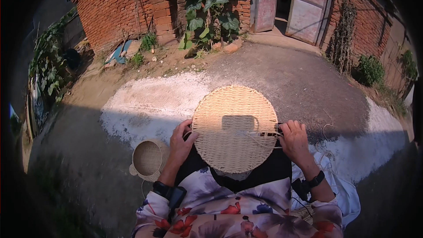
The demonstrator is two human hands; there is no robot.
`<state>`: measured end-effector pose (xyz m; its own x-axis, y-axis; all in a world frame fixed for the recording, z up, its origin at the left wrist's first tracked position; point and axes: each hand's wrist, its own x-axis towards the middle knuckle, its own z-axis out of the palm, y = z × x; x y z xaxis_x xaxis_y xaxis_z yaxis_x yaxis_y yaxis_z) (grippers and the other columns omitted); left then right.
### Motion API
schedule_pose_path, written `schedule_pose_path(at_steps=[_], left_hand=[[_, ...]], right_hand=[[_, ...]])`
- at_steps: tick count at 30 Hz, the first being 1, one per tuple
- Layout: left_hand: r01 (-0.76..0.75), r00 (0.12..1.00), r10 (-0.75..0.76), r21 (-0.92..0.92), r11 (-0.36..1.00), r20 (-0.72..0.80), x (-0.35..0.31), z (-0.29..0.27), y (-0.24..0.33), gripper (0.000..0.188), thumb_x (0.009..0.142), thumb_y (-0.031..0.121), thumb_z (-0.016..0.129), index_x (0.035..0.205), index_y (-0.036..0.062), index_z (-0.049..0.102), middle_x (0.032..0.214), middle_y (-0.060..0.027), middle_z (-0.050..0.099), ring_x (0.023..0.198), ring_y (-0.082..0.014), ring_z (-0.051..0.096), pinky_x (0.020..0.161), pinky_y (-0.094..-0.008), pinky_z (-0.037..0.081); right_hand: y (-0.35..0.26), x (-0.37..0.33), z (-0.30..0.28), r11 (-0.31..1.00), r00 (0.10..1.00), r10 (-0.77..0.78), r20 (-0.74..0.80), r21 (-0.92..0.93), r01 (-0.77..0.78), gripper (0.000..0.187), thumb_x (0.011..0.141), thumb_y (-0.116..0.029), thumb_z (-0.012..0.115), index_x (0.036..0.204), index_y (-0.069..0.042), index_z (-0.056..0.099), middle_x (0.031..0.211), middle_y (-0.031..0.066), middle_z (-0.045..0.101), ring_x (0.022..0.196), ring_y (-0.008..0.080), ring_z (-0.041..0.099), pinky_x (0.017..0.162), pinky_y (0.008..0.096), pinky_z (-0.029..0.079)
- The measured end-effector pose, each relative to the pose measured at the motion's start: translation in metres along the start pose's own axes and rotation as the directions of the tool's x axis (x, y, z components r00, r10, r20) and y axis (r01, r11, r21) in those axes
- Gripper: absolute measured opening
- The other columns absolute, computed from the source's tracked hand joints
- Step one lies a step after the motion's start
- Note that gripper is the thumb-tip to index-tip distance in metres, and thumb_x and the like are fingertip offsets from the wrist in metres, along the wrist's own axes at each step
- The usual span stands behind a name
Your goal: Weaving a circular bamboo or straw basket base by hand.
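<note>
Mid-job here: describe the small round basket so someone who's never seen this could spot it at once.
Find the large white patch on the ground, left of centre. At its near edge, in shade, left of the left hand, sits the small basket. Unlike the larger, flat-looking woven disc that hand touches, it shows an open hollow and a rounded tab.

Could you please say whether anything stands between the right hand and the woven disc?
Nothing visible does: the right hand is at the right edge of the woven disc; the basket sits to its left.
</note>
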<state>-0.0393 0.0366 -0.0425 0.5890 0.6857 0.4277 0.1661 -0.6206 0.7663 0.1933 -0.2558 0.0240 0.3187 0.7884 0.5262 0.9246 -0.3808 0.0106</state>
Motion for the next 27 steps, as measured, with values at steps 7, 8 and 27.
schedule_pose_path(at_steps=[7,8,27], left_hand=[[0.219,0.968,-0.198,0.136,0.966,-0.152,-0.027,-0.008,0.045,0.042,0.084,0.023,0.074,0.118,0.0051,0.058,0.071,-0.0066,0.063,0.063,-0.0188,0.062,0.064,-0.0329,0.051],[0.229,0.970,-0.218,0.100,0.968,-0.106,-0.029,-0.004,0.040,0.043,0.084,0.023,0.074,0.119,0.0047,0.057,0.070,-0.0070,0.065,0.061,-0.0182,0.062,0.063,-0.0335,0.051],[0.453,0.883,-0.355,-0.356,0.818,0.307,-0.012,0.001,0.023,0.031,0.095,0.026,0.060,0.117,0.0051,0.061,0.067,0.0015,0.055,0.049,-0.0049,0.044,0.044,-0.0223,0.036]], right_hand=[[-0.039,0.027,0.041,0.976,0.983,-0.175,-0.058,0.123,0.181,0.012,0.079,-0.010,0.063,0.088,-0.006,0.056,0.085,0.0103,0.056,0.085,0.0269,0.057,0.072,0.0396,0.041],[-0.042,0.027,0.046,0.973,0.981,-0.181,-0.063,0.133,0.188,0.012,0.079,-0.010,0.063,0.088,-0.006,0.056,0.085,0.0103,0.056,0.085,0.0269,0.057,0.072,0.0396,0.041],[0.043,-0.039,0.004,0.969,0.959,0.245,-0.143,-0.009,-0.248,0.020,0.082,-0.012,0.069,0.101,-0.008,0.064,0.099,0.0072,0.060,0.092,0.0268,0.055,0.081,0.0407,0.039]])
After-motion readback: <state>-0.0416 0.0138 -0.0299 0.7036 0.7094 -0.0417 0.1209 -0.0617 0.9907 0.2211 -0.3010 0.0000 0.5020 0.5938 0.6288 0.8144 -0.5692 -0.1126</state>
